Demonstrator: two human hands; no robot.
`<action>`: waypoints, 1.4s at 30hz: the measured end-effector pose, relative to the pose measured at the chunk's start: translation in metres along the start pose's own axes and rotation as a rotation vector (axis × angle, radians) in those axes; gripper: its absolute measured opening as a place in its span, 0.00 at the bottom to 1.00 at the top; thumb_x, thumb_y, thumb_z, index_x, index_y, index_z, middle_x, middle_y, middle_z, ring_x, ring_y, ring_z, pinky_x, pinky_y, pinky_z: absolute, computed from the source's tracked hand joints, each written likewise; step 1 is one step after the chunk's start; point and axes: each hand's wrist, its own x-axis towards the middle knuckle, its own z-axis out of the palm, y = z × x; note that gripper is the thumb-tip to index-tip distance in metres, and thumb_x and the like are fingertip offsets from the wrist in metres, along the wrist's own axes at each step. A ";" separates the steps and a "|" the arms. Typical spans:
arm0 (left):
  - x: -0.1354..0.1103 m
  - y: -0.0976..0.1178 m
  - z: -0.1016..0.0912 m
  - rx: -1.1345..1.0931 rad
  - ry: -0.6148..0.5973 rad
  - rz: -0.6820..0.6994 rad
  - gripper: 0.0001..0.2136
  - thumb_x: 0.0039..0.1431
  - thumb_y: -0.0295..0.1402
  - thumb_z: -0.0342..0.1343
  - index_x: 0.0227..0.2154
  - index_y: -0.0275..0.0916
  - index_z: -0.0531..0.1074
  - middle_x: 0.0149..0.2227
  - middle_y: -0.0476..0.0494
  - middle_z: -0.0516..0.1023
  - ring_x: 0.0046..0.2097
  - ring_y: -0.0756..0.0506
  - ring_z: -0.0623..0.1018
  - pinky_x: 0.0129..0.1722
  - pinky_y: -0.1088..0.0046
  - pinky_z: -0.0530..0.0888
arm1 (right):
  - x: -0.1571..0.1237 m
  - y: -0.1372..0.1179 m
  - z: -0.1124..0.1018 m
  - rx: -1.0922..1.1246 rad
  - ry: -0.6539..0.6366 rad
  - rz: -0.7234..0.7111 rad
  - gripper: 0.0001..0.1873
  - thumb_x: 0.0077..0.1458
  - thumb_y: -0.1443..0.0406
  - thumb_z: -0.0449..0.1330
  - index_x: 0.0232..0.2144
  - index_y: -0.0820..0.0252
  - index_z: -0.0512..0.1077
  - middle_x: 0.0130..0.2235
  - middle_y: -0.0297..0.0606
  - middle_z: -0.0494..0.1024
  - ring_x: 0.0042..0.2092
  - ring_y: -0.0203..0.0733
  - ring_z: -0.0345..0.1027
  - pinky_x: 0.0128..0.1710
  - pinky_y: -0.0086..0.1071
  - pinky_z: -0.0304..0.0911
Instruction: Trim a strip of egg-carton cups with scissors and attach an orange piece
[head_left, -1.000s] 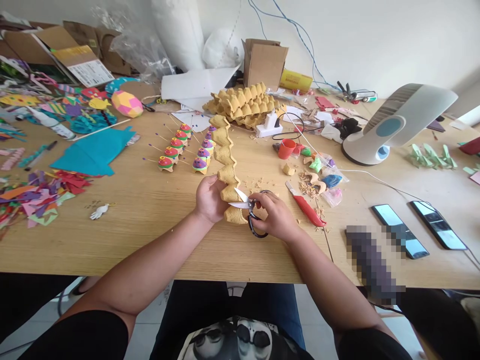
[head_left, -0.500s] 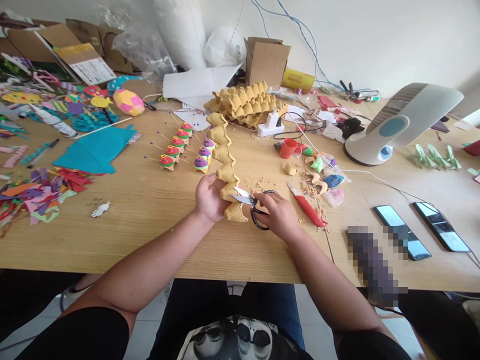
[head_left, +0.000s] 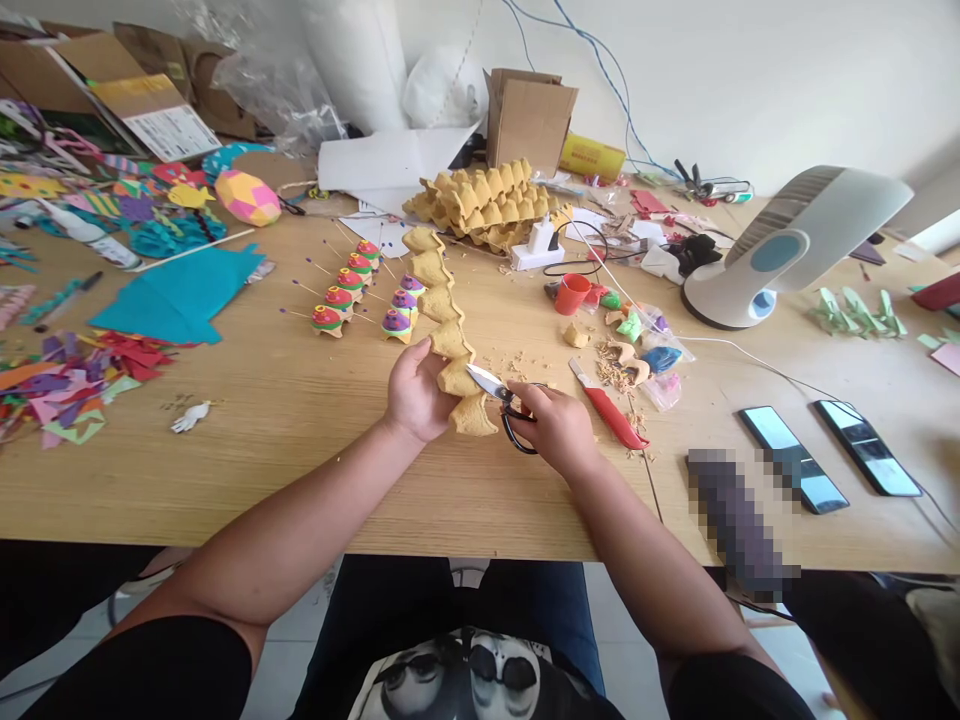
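Note:
My left hand (head_left: 420,392) grips a long strip of yellowish egg carton (head_left: 447,338) near its lower end, thumb on the left edge. The strip's far end reaches toward the painted pieces. In my right hand (head_left: 556,425) is a pair of scissors (head_left: 491,383) with black handles. Their blades are nearly together, with the tips at the carton's right edge by the lowest cups. Left of the strip stand a row of red and green painted carton cups (head_left: 339,298) and a row of purple ones (head_left: 397,318), stuck with pins.
A red-handled knife (head_left: 613,415) lies right of my right hand among carton crumbs. Stacked egg cartons (head_left: 487,205), a power strip (head_left: 536,250) and a red cup (head_left: 573,294) stand farther back. A white fan-like device (head_left: 780,250) and two phones (head_left: 866,448) are at right; paper scraps (head_left: 82,385) lie left.
The scissor blades have closed from a wider gap at the carton's right edge. Both hands keep their holds, and the whole view has shifted slightly.

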 end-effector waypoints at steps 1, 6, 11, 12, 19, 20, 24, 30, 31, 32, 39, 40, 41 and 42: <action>0.000 0.000 0.000 0.010 -0.001 -0.001 0.17 0.71 0.41 0.49 0.52 0.42 0.78 0.33 0.46 0.82 0.30 0.44 0.79 0.35 0.65 0.77 | 0.000 0.000 0.000 0.040 0.008 0.027 0.15 0.65 0.60 0.66 0.54 0.53 0.77 0.35 0.38 0.84 0.36 0.44 0.78 0.34 0.32 0.63; 0.002 -0.001 -0.005 0.072 -0.042 -0.008 0.16 0.68 0.45 0.54 0.49 0.42 0.79 0.28 0.47 0.78 0.29 0.44 0.78 0.30 0.66 0.76 | 0.006 -0.001 -0.004 0.385 0.081 0.227 0.15 0.61 0.58 0.68 0.48 0.53 0.74 0.32 0.33 0.78 0.30 0.39 0.69 0.32 0.32 0.61; 0.004 -0.002 -0.007 0.128 -0.074 0.008 0.16 0.65 0.47 0.59 0.47 0.42 0.80 0.29 0.46 0.79 0.34 0.41 0.81 0.37 0.62 0.79 | 0.010 -0.006 -0.007 0.923 0.038 0.300 0.25 0.58 0.48 0.70 0.47 0.52 0.66 0.36 0.33 0.76 0.36 0.39 0.70 0.38 0.34 0.67; 0.004 -0.003 -0.007 0.141 -0.075 0.010 0.16 0.65 0.48 0.59 0.46 0.42 0.80 0.30 0.46 0.80 0.35 0.40 0.82 0.39 0.62 0.79 | 0.011 -0.008 -0.006 1.026 0.000 0.297 0.27 0.56 0.47 0.71 0.47 0.51 0.65 0.37 0.33 0.77 0.37 0.40 0.71 0.39 0.34 0.68; 0.009 -0.015 -0.015 0.264 -0.143 0.041 0.19 0.62 0.51 0.65 0.46 0.42 0.79 0.38 0.44 0.85 0.46 0.38 0.85 0.43 0.64 0.80 | 0.010 -0.019 -0.001 1.264 -0.137 0.310 0.27 0.52 0.49 0.74 0.44 0.51 0.65 0.36 0.31 0.74 0.35 0.37 0.70 0.37 0.32 0.70; 0.010 -0.016 -0.016 0.284 -0.152 0.053 0.21 0.61 0.52 0.66 0.48 0.42 0.79 0.38 0.44 0.85 0.47 0.38 0.85 0.43 0.64 0.80 | 0.009 -0.019 -0.001 1.267 -0.129 0.330 0.26 0.53 0.50 0.74 0.44 0.51 0.65 0.36 0.31 0.73 0.35 0.36 0.69 0.37 0.32 0.69; 0.008 -0.020 -0.017 0.372 -0.212 0.102 0.28 0.57 0.55 0.69 0.52 0.41 0.78 0.42 0.41 0.85 0.50 0.38 0.84 0.46 0.65 0.79 | 0.009 -0.016 -0.003 1.246 -0.047 0.416 0.26 0.52 0.51 0.73 0.44 0.51 0.65 0.35 0.31 0.72 0.36 0.38 0.69 0.37 0.32 0.68; 0.006 -0.029 -0.023 0.544 -0.332 0.080 0.25 0.61 0.43 0.70 0.60 0.46 0.76 0.54 0.41 0.83 0.55 0.40 0.82 0.51 0.68 0.76 | 0.010 -0.013 -0.006 1.179 0.099 0.406 0.25 0.54 0.52 0.71 0.46 0.50 0.64 0.37 0.32 0.74 0.37 0.39 0.69 0.39 0.34 0.69; 0.006 -0.031 -0.024 0.559 -0.334 0.084 0.25 0.61 0.42 0.70 0.60 0.45 0.76 0.54 0.40 0.83 0.56 0.40 0.81 0.51 0.68 0.76 | 0.010 -0.014 -0.006 1.174 0.096 0.400 0.25 0.54 0.51 0.71 0.46 0.50 0.64 0.37 0.32 0.74 0.37 0.39 0.69 0.40 0.34 0.69; 0.006 -0.031 -0.025 0.566 -0.327 0.097 0.25 0.61 0.42 0.70 0.60 0.45 0.77 0.53 0.40 0.84 0.55 0.39 0.81 0.50 0.68 0.76 | 0.010 -0.015 -0.006 1.172 0.087 0.396 0.25 0.54 0.51 0.71 0.46 0.50 0.64 0.37 0.32 0.73 0.37 0.39 0.69 0.39 0.34 0.69; 0.006 -0.029 -0.021 0.553 -0.240 0.157 0.24 0.53 0.38 0.75 0.53 0.41 0.81 0.52 0.39 0.85 0.54 0.38 0.82 0.49 0.68 0.77 | 0.011 -0.016 -0.006 1.198 0.060 0.417 0.27 0.53 0.49 0.71 0.46 0.50 0.64 0.36 0.31 0.73 0.36 0.39 0.68 0.38 0.34 0.68; 0.006 -0.028 -0.021 0.552 -0.252 0.158 0.22 0.54 0.39 0.75 0.51 0.41 0.81 0.51 0.39 0.85 0.55 0.38 0.82 0.50 0.67 0.77 | 0.011 -0.015 -0.006 1.204 0.068 0.431 0.26 0.54 0.50 0.71 0.46 0.51 0.64 0.35 0.30 0.73 0.36 0.39 0.68 0.39 0.34 0.68; 0.006 -0.028 -0.022 0.552 -0.262 0.162 0.21 0.55 0.39 0.74 0.50 0.40 0.82 0.51 0.39 0.86 0.55 0.38 0.82 0.51 0.66 0.77 | 0.011 -0.015 -0.007 1.211 0.076 0.442 0.26 0.54 0.50 0.71 0.45 0.51 0.63 0.35 0.30 0.73 0.36 0.38 0.68 0.39 0.35 0.67; 0.006 -0.027 -0.022 0.554 -0.269 0.167 0.20 0.55 0.39 0.74 0.50 0.40 0.82 0.50 0.39 0.86 0.55 0.38 0.82 0.51 0.66 0.77 | 0.012 -0.014 -0.008 1.216 0.079 0.447 0.26 0.54 0.50 0.71 0.45 0.51 0.63 0.35 0.30 0.74 0.36 0.38 0.68 0.40 0.35 0.67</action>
